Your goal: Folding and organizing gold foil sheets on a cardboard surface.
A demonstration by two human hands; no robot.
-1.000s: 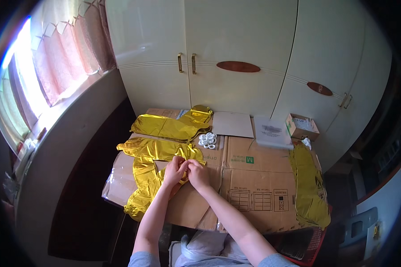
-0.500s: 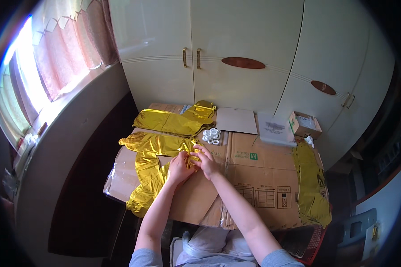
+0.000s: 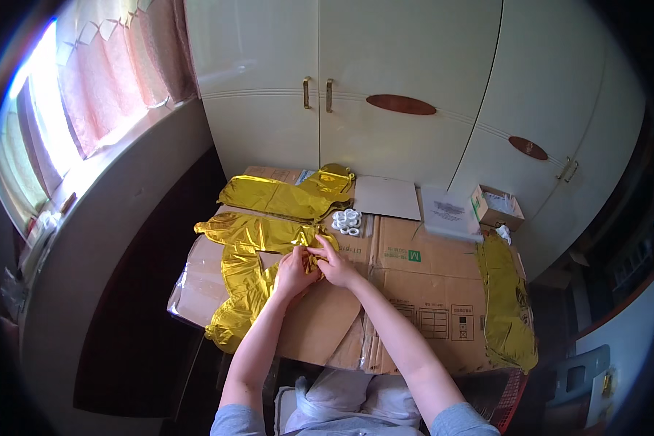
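Both hands are working at the near right end of a crumpled gold foil piece (image 3: pixel 241 272), which lies on the left half of the flattened cardboard (image 3: pixel 320 330). What has just changed is the right hand (image 3: pixel 337 270): a second ago its fingers were curled in tight against the other hand, and now its forefinger stretches out straight over the foil. The left hand (image 3: pixel 293 276) stays close, its fingers bent and bunched at the foil. From where I stand I can't tell whether either hand truly pinches it, since the fingertips meet the shiny folds and hide one another. To me, the looser right hand suggests a fresh hold being found on one small spot, with the handling of this piece unfinished. Nothing else on the cardboard appears to have been moved: a second gold foil piece (image 3: pixel 283 198) lies flat beyond the first, a third gold foil piece (image 3: pixel 506 305) runs down the right edge, and the pile of white rings (image 3: pixel 347 222) sits just beyond the hands, near the grey board (image 3: pixel 389 198) and well left of the small open box (image 3: pixel 496 213).
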